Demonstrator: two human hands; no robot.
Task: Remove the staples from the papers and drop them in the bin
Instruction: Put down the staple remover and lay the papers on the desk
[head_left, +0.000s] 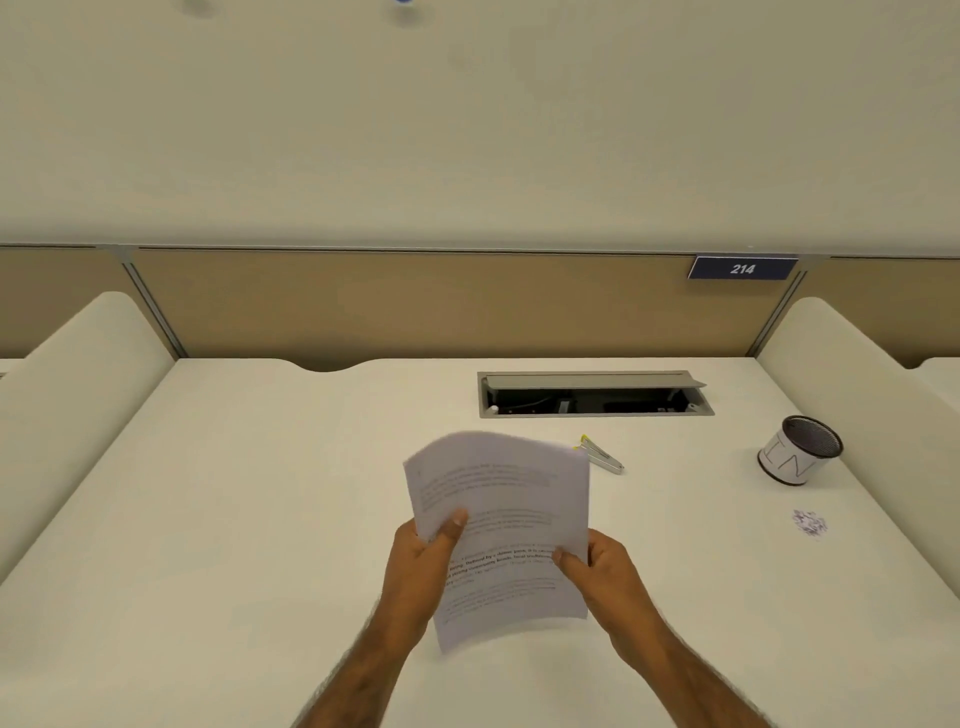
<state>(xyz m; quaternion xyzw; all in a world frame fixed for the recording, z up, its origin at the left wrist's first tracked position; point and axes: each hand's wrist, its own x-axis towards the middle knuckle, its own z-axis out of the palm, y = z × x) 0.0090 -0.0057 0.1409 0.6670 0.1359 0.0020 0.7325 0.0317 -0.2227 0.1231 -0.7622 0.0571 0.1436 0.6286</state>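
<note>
**Hands on the papers, remover lying just beyond**

Both forearms reach in from the near edge. The left hand (423, 564) grips the left edge of the papers (509, 499), thumb on top and fingers curled beneath. The right hand (602, 569) pinches the right edge a little nearer to me. The sheaf is held up off the table (260, 519), bowed, with its far end curling away. I cannot make out a staple on it, as the far corners are too soft to read.

I judge the step in hand to be finding the stapled corner. To do it well, I would lay the sheets flat just ahead of the hands and pin them close to the staple with the left. That frees the right for the staple remover (602, 457), which lies just past the sheaf's far right corner. I would lift the staple straight up so the paper does not tear.

The bin (800, 451) stands upright well off to the right of the right hand and farther out. A small heap of what look like loose staples (809, 522) lies on the table on the near side of it, not inside it. An open cable hatch (592, 395) gapes beyond the remover, and a dropped staple could vanish there.
</note>
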